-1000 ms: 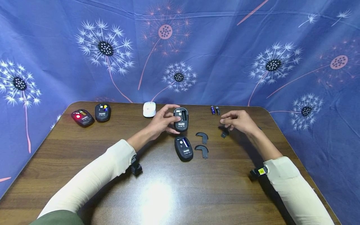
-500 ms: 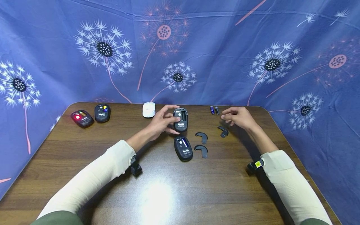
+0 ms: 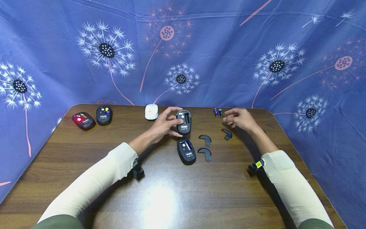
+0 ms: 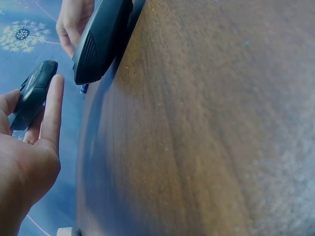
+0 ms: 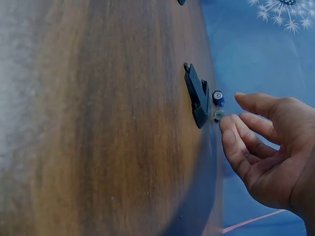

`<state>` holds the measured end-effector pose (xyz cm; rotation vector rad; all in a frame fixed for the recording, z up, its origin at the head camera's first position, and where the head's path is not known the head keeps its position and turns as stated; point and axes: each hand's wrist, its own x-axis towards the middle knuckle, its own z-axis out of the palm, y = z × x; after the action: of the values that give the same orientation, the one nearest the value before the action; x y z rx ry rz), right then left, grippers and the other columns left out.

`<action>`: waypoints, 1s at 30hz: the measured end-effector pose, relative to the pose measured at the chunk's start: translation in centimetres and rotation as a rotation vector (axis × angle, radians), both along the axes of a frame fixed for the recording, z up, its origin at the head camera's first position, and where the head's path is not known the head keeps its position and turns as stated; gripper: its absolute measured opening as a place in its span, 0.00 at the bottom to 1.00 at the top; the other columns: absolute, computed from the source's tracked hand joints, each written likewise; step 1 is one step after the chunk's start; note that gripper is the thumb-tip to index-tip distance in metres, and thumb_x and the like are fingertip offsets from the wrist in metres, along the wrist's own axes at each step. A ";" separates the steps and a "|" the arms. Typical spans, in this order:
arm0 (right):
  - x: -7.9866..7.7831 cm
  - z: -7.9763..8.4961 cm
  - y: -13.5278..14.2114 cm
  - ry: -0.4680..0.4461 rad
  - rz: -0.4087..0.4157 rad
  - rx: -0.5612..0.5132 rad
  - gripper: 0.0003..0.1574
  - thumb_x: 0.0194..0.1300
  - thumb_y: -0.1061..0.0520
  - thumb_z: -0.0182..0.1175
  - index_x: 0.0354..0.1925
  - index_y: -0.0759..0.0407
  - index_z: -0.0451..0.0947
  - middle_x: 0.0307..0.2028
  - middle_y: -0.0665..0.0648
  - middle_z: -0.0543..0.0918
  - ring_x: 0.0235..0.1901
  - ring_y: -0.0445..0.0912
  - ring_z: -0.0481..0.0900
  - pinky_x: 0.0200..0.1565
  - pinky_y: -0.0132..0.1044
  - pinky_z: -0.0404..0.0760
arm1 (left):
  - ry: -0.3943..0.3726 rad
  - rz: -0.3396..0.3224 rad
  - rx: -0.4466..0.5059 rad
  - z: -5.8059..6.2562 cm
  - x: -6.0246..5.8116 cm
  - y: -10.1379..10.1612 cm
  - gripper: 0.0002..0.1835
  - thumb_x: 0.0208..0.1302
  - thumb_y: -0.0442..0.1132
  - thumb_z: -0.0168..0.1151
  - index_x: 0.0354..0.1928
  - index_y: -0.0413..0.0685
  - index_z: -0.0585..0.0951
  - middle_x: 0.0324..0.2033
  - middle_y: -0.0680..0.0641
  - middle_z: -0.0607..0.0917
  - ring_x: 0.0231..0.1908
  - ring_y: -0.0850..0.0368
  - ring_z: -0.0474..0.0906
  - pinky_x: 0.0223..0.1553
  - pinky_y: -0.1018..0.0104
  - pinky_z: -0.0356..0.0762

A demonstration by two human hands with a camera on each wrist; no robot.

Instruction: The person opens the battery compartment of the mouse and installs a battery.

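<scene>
My left hand (image 3: 162, 128) grips a black computer mouse (image 3: 185, 130) with its underside up, the thumb on top of it. Its battery slot is uncovered and looks vacant. Just below lies a second upturned black mouse (image 3: 186, 152) with a battery in its slot. My right hand (image 3: 240, 120) hovers at the back right, fingers loosely bent and holding nothing. Its fingertips are close beside two small batteries, one blue (image 3: 215, 112) and one dark (image 3: 221, 112). In the right wrist view, a black battery cover (image 5: 197, 96) lies on the table near those fingertips.
Two more battery covers, an upper one (image 3: 206, 139) and a lower one (image 3: 205, 154), lie right of the mice. A white mouse (image 3: 151, 112) sits at the back. Far left are two upturned black mice, one glowing red (image 3: 83, 121), another (image 3: 104, 115) beside it.
My right hand has moved back off the nearest battery cover, which now shows in full, and leftward to the batteries. My left hand and its mouse have stayed put.
</scene>
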<state>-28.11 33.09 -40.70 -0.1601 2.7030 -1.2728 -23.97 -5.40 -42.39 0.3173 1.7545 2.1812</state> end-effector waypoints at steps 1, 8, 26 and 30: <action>-0.1 0.0 0.0 -0.006 0.000 0.004 0.33 0.78 0.55 0.74 0.71 0.71 0.80 0.51 0.67 0.95 0.37 0.40 0.90 0.38 0.33 0.94 | 0.001 0.001 -0.002 0.0 0.0 0.0 0.32 0.80 0.25 0.64 0.80 0.52 0.72 0.58 0.31 0.86 0.39 0.46 0.94 0.41 0.41 1.00; -1.2 -0.4 0.5 -0.047 0.008 0.025 0.39 0.78 0.55 0.73 0.76 0.71 0.74 0.54 0.68 0.92 0.39 0.41 0.88 0.39 0.31 0.92 | 0.000 0.001 -0.007 0.1 -0.1 0.1 0.33 0.80 0.25 0.64 0.82 0.49 0.70 0.59 0.30 0.85 0.40 0.46 0.93 0.42 0.40 1.00; -4.4 -1.7 0.8 -0.068 0.084 0.167 0.54 0.73 0.46 0.80 0.84 0.62 0.67 0.66 0.71 0.77 0.67 0.65 0.75 0.74 0.63 0.79 | -0.007 -0.001 -0.018 0.3 0.0 0.3 0.35 0.80 0.25 0.64 0.84 0.47 0.68 0.59 0.30 0.85 0.40 0.45 0.94 0.42 0.39 1.00; -4.9 -2.1 0.5 -0.083 0.087 0.210 0.55 0.74 0.43 0.79 0.86 0.60 0.65 0.66 0.69 0.75 0.68 0.64 0.73 0.77 0.68 0.75 | -0.014 0.002 -0.021 0.4 0.2 0.4 0.34 0.79 0.25 0.65 0.82 0.50 0.71 0.58 0.31 0.85 0.40 0.45 0.94 0.43 0.39 0.99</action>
<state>-32.96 33.56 -42.77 -0.1928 2.7034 -0.9440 -23.80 -4.98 -41.97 0.2942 1.7697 2.1593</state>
